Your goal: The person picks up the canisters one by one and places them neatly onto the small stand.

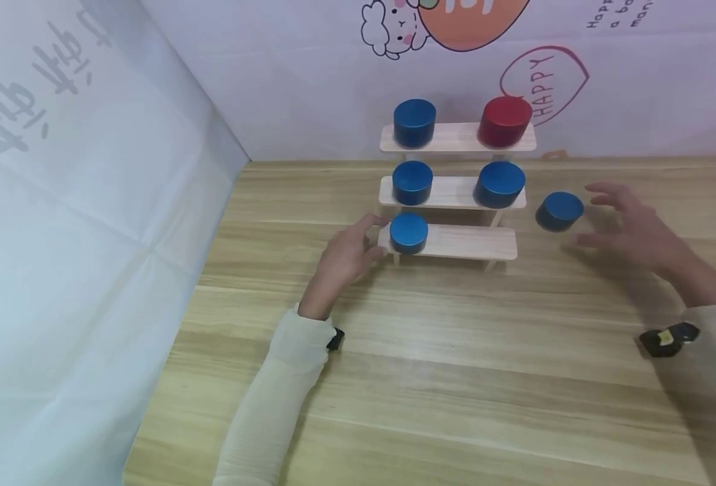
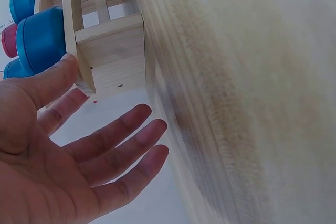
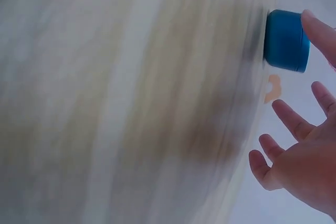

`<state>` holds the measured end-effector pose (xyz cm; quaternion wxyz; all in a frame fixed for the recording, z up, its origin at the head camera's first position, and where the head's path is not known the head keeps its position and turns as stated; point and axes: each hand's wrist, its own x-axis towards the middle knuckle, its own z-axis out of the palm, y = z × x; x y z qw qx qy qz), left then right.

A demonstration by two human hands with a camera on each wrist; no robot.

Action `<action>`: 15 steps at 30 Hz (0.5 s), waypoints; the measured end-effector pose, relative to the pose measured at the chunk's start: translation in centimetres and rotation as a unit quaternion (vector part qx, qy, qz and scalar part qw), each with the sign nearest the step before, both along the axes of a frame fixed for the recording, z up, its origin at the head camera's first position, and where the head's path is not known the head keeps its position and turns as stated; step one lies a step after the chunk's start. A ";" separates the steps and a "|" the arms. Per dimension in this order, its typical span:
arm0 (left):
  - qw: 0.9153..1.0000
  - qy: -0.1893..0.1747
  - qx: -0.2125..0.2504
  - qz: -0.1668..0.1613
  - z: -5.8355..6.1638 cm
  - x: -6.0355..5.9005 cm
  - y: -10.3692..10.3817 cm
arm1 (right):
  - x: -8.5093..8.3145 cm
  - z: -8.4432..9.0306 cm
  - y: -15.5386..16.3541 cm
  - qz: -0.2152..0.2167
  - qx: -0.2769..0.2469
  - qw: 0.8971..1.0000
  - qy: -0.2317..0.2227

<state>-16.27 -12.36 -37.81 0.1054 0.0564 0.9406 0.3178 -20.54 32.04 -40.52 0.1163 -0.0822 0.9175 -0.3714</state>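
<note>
A three-tier wooden stand (image 1: 470, 241) carries round, lidded-looking blue pots and a red pot (image 1: 506, 121). At the left end of its lowest shelf, my left hand (image 1: 347, 253) pinches the board between thumb and forefinger. The other fingers are spread loosely in the left wrist view. Close beside that hand, a blue pot (image 1: 409, 233) sits on the same shelf. On the table right of the stand rests a lone blue pot (image 1: 559, 211). My right hand (image 1: 631, 229) hovers just right of it, thumb and fingers apart, with nothing held.
Two blue pots, left (image 1: 412, 183) and right (image 1: 500, 185), stand on the middle shelf. The top shelf holds another blue pot (image 1: 415, 123) beside the red one. Behind the stand hangs a printed white cloth (image 1: 309, 81); a white sheet (image 1: 90, 270) borders the wooden table (image 1: 430, 378) on the left.
</note>
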 end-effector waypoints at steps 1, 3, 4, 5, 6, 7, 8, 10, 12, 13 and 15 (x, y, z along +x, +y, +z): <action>1.000 0.001 -0.001 0.000 0.0 0.0 0.0 | -0.1 0.0 -0.1 0.003 0.005 1.000 0.001; 1.000 0.000 -0.002 0.001 -0.1 -0.1 0.0 | -0.2 0.1 -0.5 0.006 0.010 1.000 -0.002; 1.000 -0.001 -0.004 0.001 -0.1 -0.1 0.0 | -0.3 0.1 -0.6 0.007 0.011 1.000 -0.002; 1.000 -0.003 -0.005 0.001 -0.1 -0.1 0.0 | -0.3 0.2 -0.8 0.006 0.013 1.000 -0.004; 1.000 -0.004 -0.006 0.000 -0.1 -0.1 0.0 | -0.4 0.2 -1.0 0.005 0.013 1.000 -0.006; 1.000 -0.006 -0.006 -0.001 -0.1 -0.1 0.0 | -0.4 0.2 -1.2 0.003 0.013 1.000 -0.008; 1.000 -0.006 -0.006 -0.003 -0.1 -0.1 0.0 | -0.4 0.2 -1.3 0.002 0.012 1.000 -0.011; 1.000 -0.006 -0.007 -0.005 -0.1 0.0 0.0 | -0.5 0.2 -1.6 -0.002 0.012 1.000 -0.016; 1.000 -0.004 -0.005 -0.005 -0.1 0.0 0.0 | -0.5 0.2 -1.9 -0.005 0.014 1.000 -0.018; 1.000 -0.003 -0.004 -0.004 -0.1 0.0 0.0 | -0.6 0.1 -2.0 -0.005 0.016 1.000 -0.019; 1.000 -0.004 -0.002 -0.003 0.0 0.0 0.0 | -0.7 0.1 -2.2 -0.006 0.018 1.000 -0.017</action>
